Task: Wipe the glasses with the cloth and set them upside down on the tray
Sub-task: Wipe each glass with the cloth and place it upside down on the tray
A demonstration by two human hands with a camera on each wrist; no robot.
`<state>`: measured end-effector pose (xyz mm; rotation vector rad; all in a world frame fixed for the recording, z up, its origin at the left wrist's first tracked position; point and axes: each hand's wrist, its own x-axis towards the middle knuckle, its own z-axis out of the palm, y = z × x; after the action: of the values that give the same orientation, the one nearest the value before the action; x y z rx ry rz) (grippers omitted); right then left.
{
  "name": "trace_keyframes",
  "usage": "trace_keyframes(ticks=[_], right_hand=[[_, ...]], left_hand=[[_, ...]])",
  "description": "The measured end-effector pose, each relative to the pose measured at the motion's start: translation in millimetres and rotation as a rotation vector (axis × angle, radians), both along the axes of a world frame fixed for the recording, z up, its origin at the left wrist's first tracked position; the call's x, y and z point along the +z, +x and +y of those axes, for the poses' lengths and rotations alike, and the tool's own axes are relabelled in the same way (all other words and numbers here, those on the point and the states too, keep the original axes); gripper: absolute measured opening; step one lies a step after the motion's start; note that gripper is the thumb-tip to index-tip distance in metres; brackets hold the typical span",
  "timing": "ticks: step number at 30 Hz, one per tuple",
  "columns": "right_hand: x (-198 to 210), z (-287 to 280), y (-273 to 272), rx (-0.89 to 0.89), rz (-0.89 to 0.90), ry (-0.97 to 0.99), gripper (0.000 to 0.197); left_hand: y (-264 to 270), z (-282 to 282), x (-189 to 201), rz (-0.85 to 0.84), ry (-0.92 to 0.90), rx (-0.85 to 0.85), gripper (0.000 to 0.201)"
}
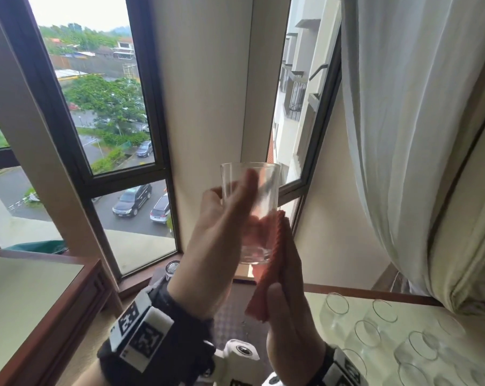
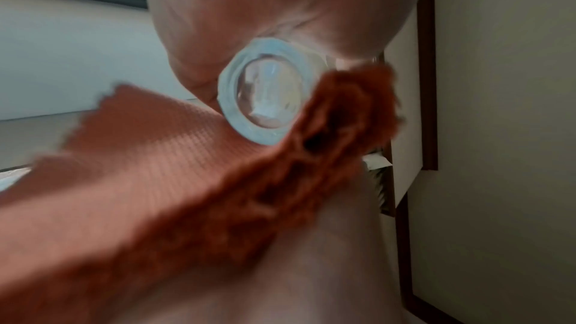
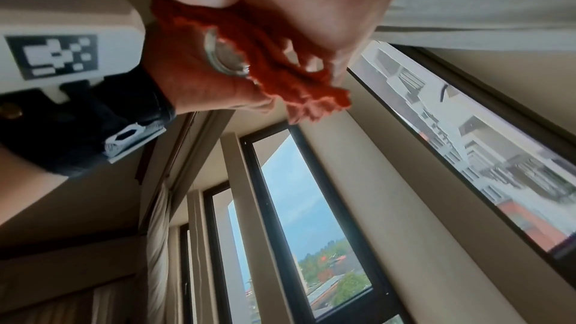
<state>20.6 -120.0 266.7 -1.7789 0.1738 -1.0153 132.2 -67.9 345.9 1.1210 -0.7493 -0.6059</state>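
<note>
A clear tumbler (image 1: 259, 199) is held upright and raised before the window, in the grip of my left hand (image 1: 224, 218), whose thumb lies across the near wall. My right hand (image 1: 288, 316) holds an orange ribbed cloth (image 1: 266, 291) against the tumbler's lower right side and base. From the left wrist, the thick glass base (image 2: 265, 105) shows with the cloth (image 2: 156, 169) wrapped beside it. The right wrist view has bunched cloth (image 3: 296, 78) over the base (image 3: 224, 58). Several other clear glasses (image 1: 366, 332) stand on the pale surface at lower right.
A white curtain (image 1: 417, 135) hangs close on the right, above the glasses. A wood-edged table (image 1: 40, 302) sits at lower left. Window panes (image 1: 110, 107) and a cream pillar (image 1: 208, 93) are straight ahead. A small round object (image 1: 171, 267) rests on the sill.
</note>
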Motion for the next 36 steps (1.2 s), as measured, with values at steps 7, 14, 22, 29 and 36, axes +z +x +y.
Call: trace_keyframes(ticks=[7, 14, 22, 29, 36], right_hand=[[37.6, -24.6, 8.3, -0.05, -0.22, 0.038, 0.053], [21.3, -12.0, 4.7, -0.059, -0.139, -0.278, 0.065], [42.2, -24.5, 7.7, -0.096, -0.214, -0.001, 0.056], [19.8, -10.5, 0.1, -0.103, -0.077, -0.364, 0.07], [45.9, -21.4, 0.8, -0.052, -0.171, 0.014, 0.062]], left_hand=[[-21.7, 1.9, -21.6, -0.24, 0.043, 0.096, 0.066], [-8.4, -1.4, -14.8, -0.038, -0.001, -0.023, 0.058], [-20.3, -4.0, -23.2, -0.153, 0.025, -0.083, 0.058], [-5.6, -3.4, -17.3, 0.086, 0.011, -0.02, 0.057], [-21.7, -0.2, -22.1, -0.063, 0.04, -0.11, 0.055]])
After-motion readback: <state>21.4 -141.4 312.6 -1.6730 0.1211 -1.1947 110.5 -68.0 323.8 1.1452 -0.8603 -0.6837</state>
